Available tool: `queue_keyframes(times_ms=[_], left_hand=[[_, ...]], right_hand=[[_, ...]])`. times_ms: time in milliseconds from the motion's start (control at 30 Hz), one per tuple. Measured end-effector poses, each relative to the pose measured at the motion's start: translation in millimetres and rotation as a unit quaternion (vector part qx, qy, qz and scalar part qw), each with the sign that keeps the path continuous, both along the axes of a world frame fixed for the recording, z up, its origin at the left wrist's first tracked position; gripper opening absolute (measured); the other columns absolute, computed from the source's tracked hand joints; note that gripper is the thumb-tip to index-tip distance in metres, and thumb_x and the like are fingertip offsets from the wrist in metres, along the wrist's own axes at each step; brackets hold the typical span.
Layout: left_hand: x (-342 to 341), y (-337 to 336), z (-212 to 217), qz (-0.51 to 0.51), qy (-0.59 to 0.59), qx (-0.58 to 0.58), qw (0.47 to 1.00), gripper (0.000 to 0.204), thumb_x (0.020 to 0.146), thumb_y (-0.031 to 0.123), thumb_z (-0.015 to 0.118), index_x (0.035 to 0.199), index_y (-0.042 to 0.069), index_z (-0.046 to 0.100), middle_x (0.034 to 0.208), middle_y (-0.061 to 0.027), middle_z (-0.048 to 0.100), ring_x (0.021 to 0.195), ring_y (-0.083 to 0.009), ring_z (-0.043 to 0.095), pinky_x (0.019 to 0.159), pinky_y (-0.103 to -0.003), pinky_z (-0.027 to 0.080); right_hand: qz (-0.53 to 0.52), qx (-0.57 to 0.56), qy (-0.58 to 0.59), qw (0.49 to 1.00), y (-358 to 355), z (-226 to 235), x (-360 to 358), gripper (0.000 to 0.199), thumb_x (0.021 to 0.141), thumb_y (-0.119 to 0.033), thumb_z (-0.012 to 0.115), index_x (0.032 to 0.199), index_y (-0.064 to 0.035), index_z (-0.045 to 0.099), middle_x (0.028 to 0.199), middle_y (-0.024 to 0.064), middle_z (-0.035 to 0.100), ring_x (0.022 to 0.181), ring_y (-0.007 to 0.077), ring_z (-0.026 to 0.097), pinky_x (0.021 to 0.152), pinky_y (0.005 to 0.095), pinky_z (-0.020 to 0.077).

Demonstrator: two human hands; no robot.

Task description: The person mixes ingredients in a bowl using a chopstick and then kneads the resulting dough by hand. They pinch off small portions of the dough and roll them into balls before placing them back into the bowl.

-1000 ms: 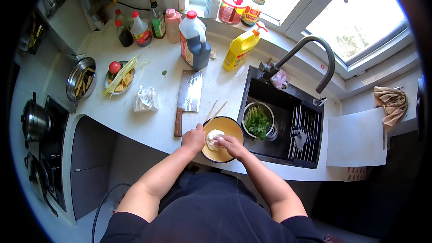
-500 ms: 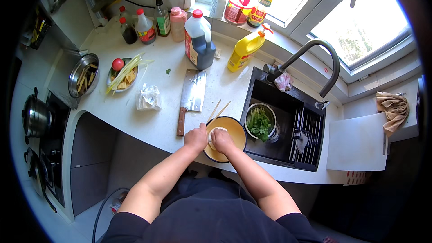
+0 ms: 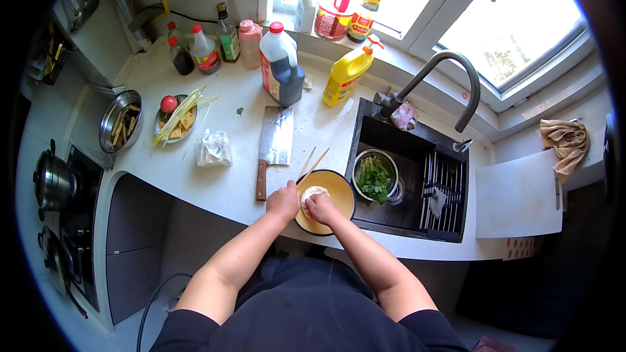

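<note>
With fingers bunched together and clamped on white dough, holds the right hand down inside the dark-rimmed yellow bowl, at the near edge of the white countertop. Rests the curled left hand at the bowl's left rim, just beside wooden chopsticks; cannot tell whether gripping rim, sticks or both. Has, to the left, a wooden-handled cleaver, blade pointing away; to the right, leafy greens inside the black sink.
</note>
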State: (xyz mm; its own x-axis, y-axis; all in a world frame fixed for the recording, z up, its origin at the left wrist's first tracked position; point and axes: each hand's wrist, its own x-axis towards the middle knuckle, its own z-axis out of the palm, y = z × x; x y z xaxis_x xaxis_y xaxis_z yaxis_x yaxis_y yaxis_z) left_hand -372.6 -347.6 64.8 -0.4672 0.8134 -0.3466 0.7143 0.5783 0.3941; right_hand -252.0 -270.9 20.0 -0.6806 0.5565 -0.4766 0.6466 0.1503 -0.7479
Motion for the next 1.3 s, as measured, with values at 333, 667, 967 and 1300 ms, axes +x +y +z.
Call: queue_keyframes(times_ms=[333, 667, 967, 1300], left_hand=[[2, -1, 0, 0.004, -0.006, 0.001, 1.0, 0.023, 0.088, 0.025, 0.045, 0.096, 0.003, 0.047, 0.077, -0.0228, 0.064, 0.075, -0.0389, 0.064, 0.067, -0.049, 0.05], [-3, 0, 6, -0.003, -0.009, -0.008, 1.0, 0.021, 0.088, 0.022, 0.043, 0.096, 0.003, 0.047, 0.078, -0.0218, 0.064, 0.075, -0.0376, 0.064, 0.066, -0.047, 0.051], [2, -4, 2, 0.001, -0.012, -0.016, 1.0, 0.018, 0.086, 0.018, 0.044, 0.097, 0.003, 0.047, 0.079, -0.0224, 0.064, 0.076, -0.0377, 0.064, 0.067, -0.047, 0.051], [2, -3, 5, 0.006, -0.021, -0.021, 1.0, 0.02, 0.086, 0.02, 0.046, 0.098, 0.003, 0.046, 0.079, -0.0211, 0.064, 0.075, -0.0374, 0.064, 0.066, -0.047, 0.05]], right_hand=[[0.046, -0.036, 0.001, 0.998, 6, 0, 9, 0.027, 0.09, -0.022, 0.044, 0.091, -0.0027, 0.062, 0.079, 0.0114, 0.065, 0.07, 0.022, 0.063, 0.062, 0.0343, 0.0502], [-0.009, 0.347, 0.149, 0.926, 13, 19, 4, 0.018, 0.085, -0.017, 0.052, 0.092, -0.0029, 0.062, 0.09, 0.0164, 0.059, 0.089, 0.0352, 0.054, 0.08, 0.042, 0.0428], [0.209, 0.32, 0.102, 0.918, -7, 47, 41, 0.017, 0.083, -0.018, 0.054, 0.089, -0.004, 0.061, 0.086, 0.0145, 0.058, 0.085, 0.0309, 0.054, 0.073, 0.0398, 0.0443], [-0.005, 0.112, 0.114, 0.987, 14, 68, 23, 0.019, 0.081, -0.015, 0.052, 0.077, -0.0005, 0.064, 0.069, 0.0136, 0.062, 0.059, 0.0224, 0.061, 0.057, 0.0301, 0.0479]])
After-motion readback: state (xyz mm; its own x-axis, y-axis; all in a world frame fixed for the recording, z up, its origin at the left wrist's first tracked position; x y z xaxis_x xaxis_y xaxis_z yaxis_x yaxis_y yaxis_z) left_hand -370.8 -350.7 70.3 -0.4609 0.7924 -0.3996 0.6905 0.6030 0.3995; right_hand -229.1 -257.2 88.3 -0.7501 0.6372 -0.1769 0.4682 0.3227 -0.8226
